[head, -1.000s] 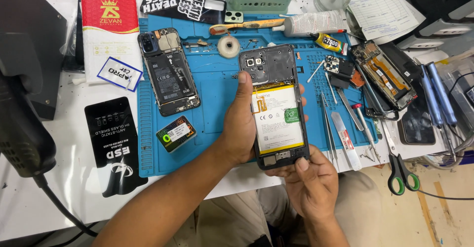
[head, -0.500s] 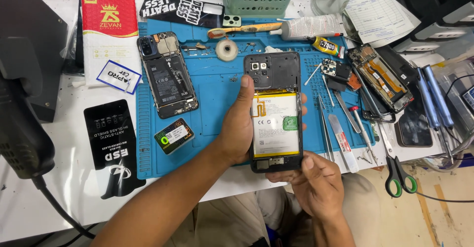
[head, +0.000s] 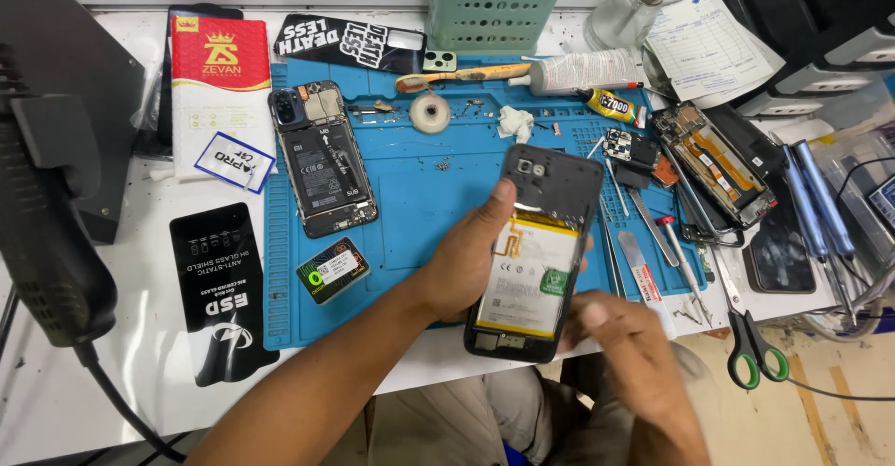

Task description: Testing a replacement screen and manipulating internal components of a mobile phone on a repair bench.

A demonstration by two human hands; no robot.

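Head view: opened phone (head: 536,261), back cover off, yellow battery (head: 527,275) in place. Left hand (head: 466,266) fingers wrapped round frame; right hand (head: 620,335) blurred at lower edge, grip unclear. Reassembly pending.

Bright, even light falls from overhead, and the blue mat (head: 410,205) and white bench (head: 140,373) show clear colour with only soft, short shadows under the tools. A pale sheen lies on the battery of the opened phone (head: 533,261) — mild glare, nothing washed out. The right hand (head: 625,345) is smeared with motion blur, its fingers (head: 585,315) indistinct, while the left hand (head: 471,261) is sharp. The dark object at the left edge (head: 47,196) is close and soft — the wide lens bends the frame's edges.
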